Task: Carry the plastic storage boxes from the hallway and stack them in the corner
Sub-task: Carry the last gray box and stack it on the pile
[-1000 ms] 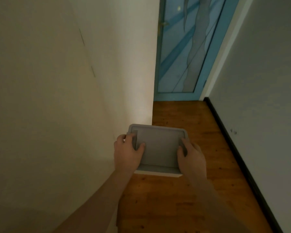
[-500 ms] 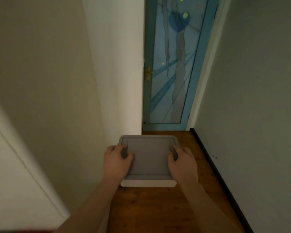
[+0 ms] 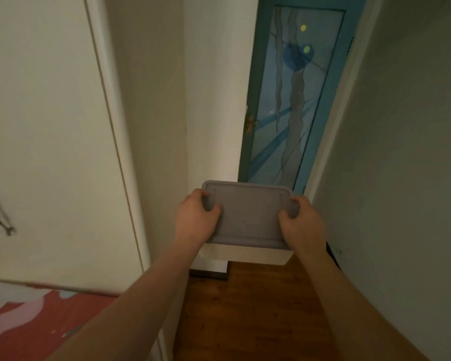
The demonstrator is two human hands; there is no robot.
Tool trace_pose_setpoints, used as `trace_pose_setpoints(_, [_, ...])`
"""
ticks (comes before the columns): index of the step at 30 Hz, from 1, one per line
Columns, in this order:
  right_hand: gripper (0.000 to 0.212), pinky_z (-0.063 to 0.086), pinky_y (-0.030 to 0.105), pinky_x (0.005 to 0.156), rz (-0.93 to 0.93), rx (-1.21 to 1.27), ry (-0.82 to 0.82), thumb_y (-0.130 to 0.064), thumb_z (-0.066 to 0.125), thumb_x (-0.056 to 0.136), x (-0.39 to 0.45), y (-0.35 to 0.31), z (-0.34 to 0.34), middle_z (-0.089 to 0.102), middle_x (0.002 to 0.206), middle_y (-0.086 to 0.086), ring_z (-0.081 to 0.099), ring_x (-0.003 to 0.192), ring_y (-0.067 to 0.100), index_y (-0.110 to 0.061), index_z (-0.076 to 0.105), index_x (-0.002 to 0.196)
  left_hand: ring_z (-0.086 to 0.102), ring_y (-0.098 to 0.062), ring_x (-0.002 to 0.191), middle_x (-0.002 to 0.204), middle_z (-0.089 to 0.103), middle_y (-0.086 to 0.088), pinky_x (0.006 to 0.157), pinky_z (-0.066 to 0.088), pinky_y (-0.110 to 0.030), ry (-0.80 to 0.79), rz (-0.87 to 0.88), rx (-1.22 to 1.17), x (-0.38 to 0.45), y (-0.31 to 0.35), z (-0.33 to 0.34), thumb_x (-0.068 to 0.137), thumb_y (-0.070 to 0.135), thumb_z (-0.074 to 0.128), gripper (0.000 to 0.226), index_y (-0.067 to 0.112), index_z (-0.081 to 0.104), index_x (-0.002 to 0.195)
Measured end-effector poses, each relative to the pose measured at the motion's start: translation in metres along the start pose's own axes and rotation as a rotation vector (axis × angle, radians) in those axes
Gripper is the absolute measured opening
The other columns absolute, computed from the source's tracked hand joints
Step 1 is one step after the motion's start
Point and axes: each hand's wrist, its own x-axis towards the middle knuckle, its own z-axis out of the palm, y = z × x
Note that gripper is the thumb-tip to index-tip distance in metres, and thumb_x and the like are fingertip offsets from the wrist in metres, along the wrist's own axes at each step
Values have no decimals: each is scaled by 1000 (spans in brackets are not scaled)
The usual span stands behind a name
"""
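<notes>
A plastic storage box (image 3: 248, 217) with a grey lid and a whitish body hangs in the air in front of me, above the wooden floor. My left hand (image 3: 194, 221) grips its left side, thumb on the lid and fingers curled under the edge. My right hand (image 3: 301, 225) grips the right side the same way. The box's underside and far side are hidden.
A narrow hallway with a wooden floor (image 3: 248, 316) runs ahead to a blue glass door (image 3: 289, 100) with a brass handle (image 3: 250, 124). A white wall corner (image 3: 208, 126) juts in on the left. A white door (image 3: 50, 139) and red patterned surface (image 3: 31, 321) lie at the left; a grey wall (image 3: 401, 178) bounds the right.
The view has risen and swung left, showing more of the blue door, a white door and a red patterned surface. Both hands still hold the box, now higher in view.
</notes>
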Motion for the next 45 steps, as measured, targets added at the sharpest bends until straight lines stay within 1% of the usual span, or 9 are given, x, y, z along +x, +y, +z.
trace_pose_setpoints(5, [48,41,28,80,46,6,6,-28,57,93,-36,-32,-12,60,124,10,58,107,25,-15,49,138,50,-11,88,115,59,-3,71,41,-24,-15,-15,-20,-29,3,-44,89,33,66,49,13,45,129])
trace_pose_setpoints(8, [48,42,28,83,44,29,17,-27,58,92,-64,-50,-13,60,126,10,57,110,25,-15,50,138,51,-11,90,119,61,-4,74,40,-22,-15,-3,-20,-50,-6,-72,90,33,64,52,13,45,134])
trace_pose_setpoints(11, [46,40,27,83,36,30,23,-27,59,92,-96,-73,-11,60,127,9,56,112,24,-15,52,136,60,-20,101,121,62,-5,76,42,-24,-5,-9,-22,-74,-22,-104,90,34,63,51,15,47,134])
trace_pose_setpoints(20, [43,40,26,78,-46,59,-32,-28,57,93,-202,-159,9,62,123,5,53,99,15,-19,54,135,59,-24,107,125,61,-5,85,46,-30,75,-72,-29,-149,-84,-214,89,33,61,51,17,48,135])
trace_pose_setpoints(25, [41,40,27,78,-108,90,-131,-30,54,94,-245,-212,40,61,124,3,48,95,10,-20,54,134,60,-22,104,123,63,-4,78,40,-23,192,-136,-17,-184,-123,-282,89,30,61,49,17,50,135])
trace_pose_setpoints(30, [40,42,28,81,-198,137,-258,-31,53,93,-295,-276,91,61,122,0,55,101,17,-21,55,132,60,-25,106,124,62,-5,88,50,-35,322,-243,18,-220,-177,-357,88,31,62,48,17,51,133])
trace_pose_setpoints(34, [44,47,31,81,-294,118,-364,-33,54,94,-326,-322,128,62,127,2,59,106,24,-20,55,136,58,-23,107,124,60,-4,87,50,-34,417,-322,42,-243,-215,-408,89,31,63,47,16,52,132])
trace_pose_setpoints(42, [45,47,34,90,-457,175,-538,-31,57,92,-376,-418,209,63,129,5,59,113,27,-18,58,135,58,-17,98,110,59,3,84,52,-34,635,-503,81,-278,-279,-500,88,33,65,38,20,52,122])
trace_pose_setpoints(45, [43,47,34,90,-505,227,-601,-30,57,94,-399,-457,239,63,128,5,59,111,27,-19,57,135,55,-12,93,105,56,6,76,48,-27,705,-563,113,-288,-301,-537,89,34,66,34,21,51,116])
